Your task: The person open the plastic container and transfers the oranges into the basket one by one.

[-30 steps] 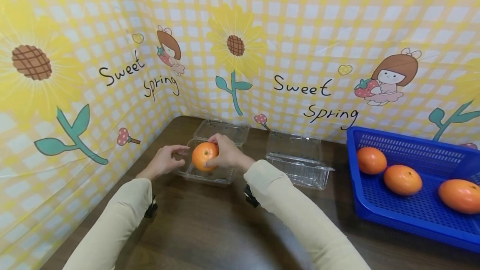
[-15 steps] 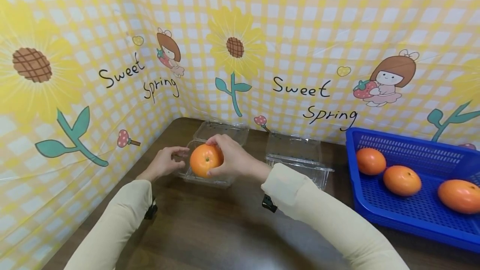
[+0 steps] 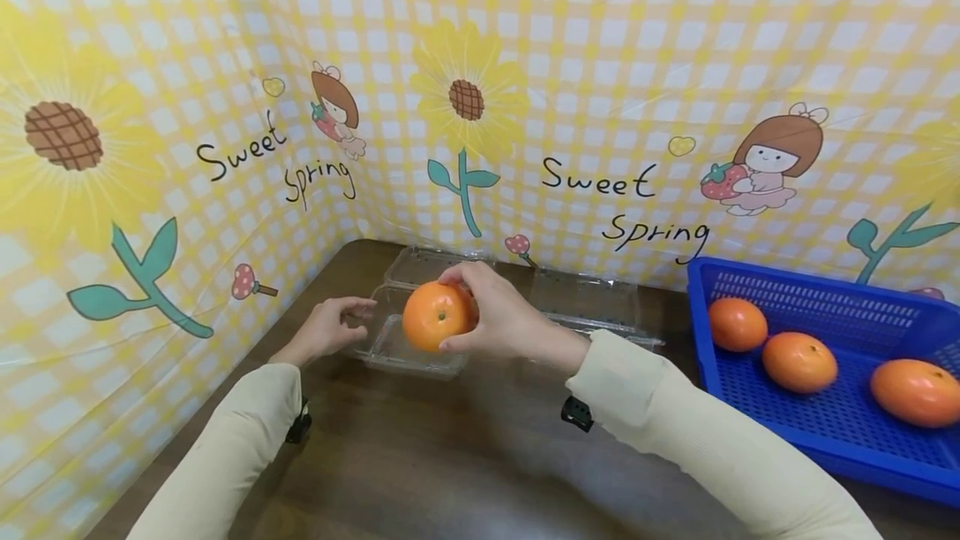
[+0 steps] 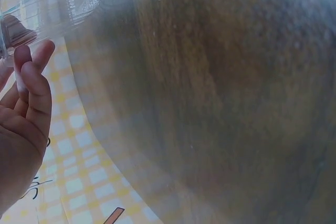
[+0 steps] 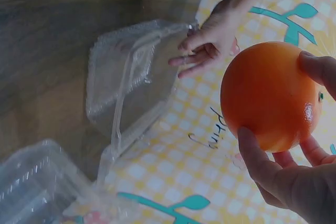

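My right hand (image 3: 506, 313) grips an orange (image 3: 433, 317) above an open clear plastic clamshell box (image 3: 408, 363). In the right wrist view the thumb and fingers wrap the side of the orange (image 5: 268, 98), with a gap between fruit and box. At the box's left side is my left hand (image 3: 327, 327), its fingers loosely bent and extended towards the rim. The left wrist view has that hand (image 4: 23, 114) by the clear plastic; whether the fingertips touch it I cannot tell. The box's lid (image 3: 405, 265) is folded back towards the wall.
Another open clamshell box (image 3: 588, 294) stands to the right, partly covered by my right forearm. Further right a blue plastic basket (image 3: 720, 407) holds three oranges (image 3: 799, 362). Checked yellow cloth (image 3: 600, 107) rises behind and left of the brown table (image 3: 420, 457).
My right hand has lifted the orange out of the box area, up and to the right, closer to the head camera. The left hand has stayed almost where it was.
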A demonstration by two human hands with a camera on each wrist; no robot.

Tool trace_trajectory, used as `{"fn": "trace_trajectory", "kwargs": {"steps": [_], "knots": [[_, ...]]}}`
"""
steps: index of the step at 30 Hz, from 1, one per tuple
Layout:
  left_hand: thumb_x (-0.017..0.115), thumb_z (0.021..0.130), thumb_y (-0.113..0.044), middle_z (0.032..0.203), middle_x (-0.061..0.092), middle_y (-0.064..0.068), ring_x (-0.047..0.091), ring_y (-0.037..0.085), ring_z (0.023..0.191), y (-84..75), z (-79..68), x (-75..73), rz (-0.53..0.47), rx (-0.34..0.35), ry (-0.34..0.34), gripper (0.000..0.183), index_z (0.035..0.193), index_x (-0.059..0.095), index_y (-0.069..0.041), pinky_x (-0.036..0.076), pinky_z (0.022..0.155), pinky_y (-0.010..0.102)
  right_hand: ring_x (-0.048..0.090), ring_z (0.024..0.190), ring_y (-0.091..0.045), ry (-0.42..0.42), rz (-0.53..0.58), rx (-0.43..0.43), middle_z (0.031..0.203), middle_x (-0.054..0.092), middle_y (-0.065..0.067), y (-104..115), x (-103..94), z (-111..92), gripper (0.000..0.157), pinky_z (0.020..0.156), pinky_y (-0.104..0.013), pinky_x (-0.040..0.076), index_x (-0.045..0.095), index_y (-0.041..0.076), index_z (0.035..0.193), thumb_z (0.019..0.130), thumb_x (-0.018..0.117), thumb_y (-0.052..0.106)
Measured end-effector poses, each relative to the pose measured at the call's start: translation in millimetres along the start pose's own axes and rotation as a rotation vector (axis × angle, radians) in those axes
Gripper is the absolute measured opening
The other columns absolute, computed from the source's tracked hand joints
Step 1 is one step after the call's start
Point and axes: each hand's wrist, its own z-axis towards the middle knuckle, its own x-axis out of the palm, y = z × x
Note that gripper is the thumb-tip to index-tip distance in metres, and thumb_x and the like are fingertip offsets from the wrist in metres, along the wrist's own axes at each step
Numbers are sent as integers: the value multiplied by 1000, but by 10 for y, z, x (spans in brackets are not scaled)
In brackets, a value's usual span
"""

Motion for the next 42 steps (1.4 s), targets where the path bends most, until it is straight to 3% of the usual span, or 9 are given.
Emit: {"fn": "trace_trajectory", "kwargs": {"steps": [8,18,25,34,42], "knots": [[59,76,0,102,62,19,49,18,65,4,-10,7,-4,7,-2,42,118,53,3,40,58,30,49,98,-20,-50,61,-24,113,49,-6,11,-278,-140,63,83,-39,43,46,5,116,63,78,13],[59,77,0,103,61,19,47,18,65,20,-18,19,4,-16,9,42,119,52,2,39,58,30,49,105,-25,-81,267,73,125,39,-7,0,-617,-375,63,73,-30,50,42,7,117,64,77,5],[59,77,0,103,61,19,51,18,70,21,-14,14,16,-4,3,42,119,52,2,40,59,30,47,110,-26,-129,276,38,127,36,-8,-82,-877,-535,66,73,-30,50,40,5,120,65,76,2],[60,77,-2,102,62,17,55,21,77,10,-16,35,33,-13,2,42,119,53,1,42,61,30,47,110,-29,-187,179,17,126,36,-11,-193,-1203,-775,63,72,-28,50,39,1,120,67,74,1],[60,78,-1,103,61,19,56,22,78,1,0,6,26,12,10,42,119,52,2,42,62,31,46,108,-26,-238,136,55,126,36,-8,-285,-1410,-1002,64,72,-24,49,38,1,122,68,73,-1]]}}
